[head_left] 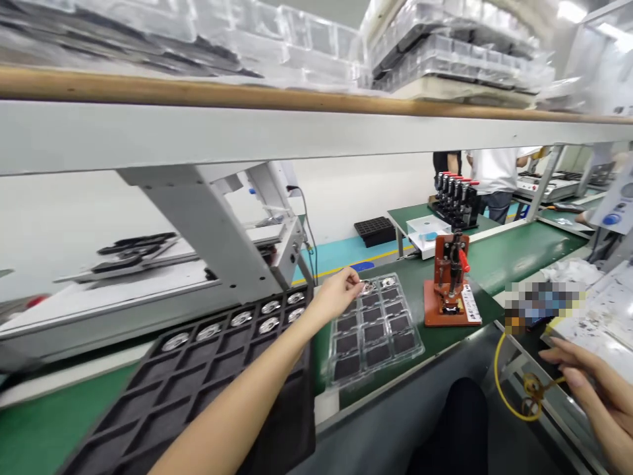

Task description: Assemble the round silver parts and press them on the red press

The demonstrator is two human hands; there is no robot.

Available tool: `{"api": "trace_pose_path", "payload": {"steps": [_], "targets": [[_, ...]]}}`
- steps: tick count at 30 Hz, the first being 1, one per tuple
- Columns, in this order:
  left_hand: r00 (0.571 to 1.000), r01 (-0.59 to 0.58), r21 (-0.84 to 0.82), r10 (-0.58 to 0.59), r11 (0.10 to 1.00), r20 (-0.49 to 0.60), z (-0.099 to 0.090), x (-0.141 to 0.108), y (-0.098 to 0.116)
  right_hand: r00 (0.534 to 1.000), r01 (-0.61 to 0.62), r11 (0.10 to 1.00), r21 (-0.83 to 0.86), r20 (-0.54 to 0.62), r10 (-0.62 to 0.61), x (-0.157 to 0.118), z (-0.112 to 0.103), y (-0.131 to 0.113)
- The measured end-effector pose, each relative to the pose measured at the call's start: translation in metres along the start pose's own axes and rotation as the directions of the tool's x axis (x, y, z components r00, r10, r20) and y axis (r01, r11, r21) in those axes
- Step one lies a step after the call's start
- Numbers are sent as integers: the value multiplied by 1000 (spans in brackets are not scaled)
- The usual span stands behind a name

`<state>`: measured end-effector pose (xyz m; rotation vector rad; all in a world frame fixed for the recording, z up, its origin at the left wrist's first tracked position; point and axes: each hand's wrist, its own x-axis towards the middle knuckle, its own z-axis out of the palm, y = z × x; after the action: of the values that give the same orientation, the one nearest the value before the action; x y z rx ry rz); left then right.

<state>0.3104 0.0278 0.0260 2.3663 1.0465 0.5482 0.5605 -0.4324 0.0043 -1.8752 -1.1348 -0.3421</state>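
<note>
My left hand (337, 295) reaches over a clear plastic tray (418, 346) with several compartments. Its fingers are pinched at a small round silver part (368, 287) in the far row. Another silver part (388, 282) lies in the cell to its right; the nearer cells show only dark bottoms. Under my left forearm, a black compartment tray (165, 386) holds several silver round parts (208, 332) along its far rows. My right hand (596, 389) hangs at the right edge, fingers loosely stretched and apart, holding nothing visible, close to a yellow hose (499, 379).
A red-brown toggle-clamp fixture (450, 284) stands right of the clear tray on the green bench (524, 247). Overhead runs a shelf beam (316, 132) loaded with clear trays. A blurred-out item (541, 305) lies at right. People (494, 171) stand behind, near several black clamps (455, 198).
</note>
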Motion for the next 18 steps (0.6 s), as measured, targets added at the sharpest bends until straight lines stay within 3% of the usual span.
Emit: {"api": "trace_pose_path", "payload": {"steps": [2, 3, 5, 6, 7, 9, 11, 12, 14, 16, 18], "targets": [[988, -140, -168, 150, 976, 46, 11, -16, 47, 994, -99, 990, 100, 65, 93, 0, 3, -8], [961, -228, -309, 264, 923, 82, 20, -26, 73, 986, -149, 976, 161, 103, 134, 0, 5, -14], [850, -420, -450, 515, 788, 108, 40, -47, 122, 965, -240, 932, 271, 171, 199, 2, 9, -28], [766, -549, -460, 641, 698, 58, 51, -57, 144, 954, -278, 905, 323, 207, 219, 4, 10, -35], [653, -681, -440, 757, 585, -5, 62, -65, 165, 942, -311, 873, 375, 244, 230, 6, 10, -41], [375, -887, -336, 918, 316, -129, 84, -76, 199, 927, -350, 818, 457, 297, 231, 9, 7, -48], [127, -976, -201, 973, 89, -191, 102, -79, 224, 929, -346, 810, 474, 291, 226, 11, -1, -50], [42, -990, -139, 977, 13, -207, 110, -79, 235, 935, -335, 824, 457, 266, 233, 11, -7, -49], [-49, -995, -69, 971, -66, -236, 123, -79, 252, 945, -319, 858, 402, 201, 257, 8, -20, -47], [-82, -991, -81, 963, -106, -258, 134, -79, 266, 947, -319, 874, 366, 149, 283, 4, -33, -43], [-85, -982, -141, 964, -123, -253, 143, -82, 277, 947, -320, 889, 328, 105, 302, -2, -43, -39]]}}
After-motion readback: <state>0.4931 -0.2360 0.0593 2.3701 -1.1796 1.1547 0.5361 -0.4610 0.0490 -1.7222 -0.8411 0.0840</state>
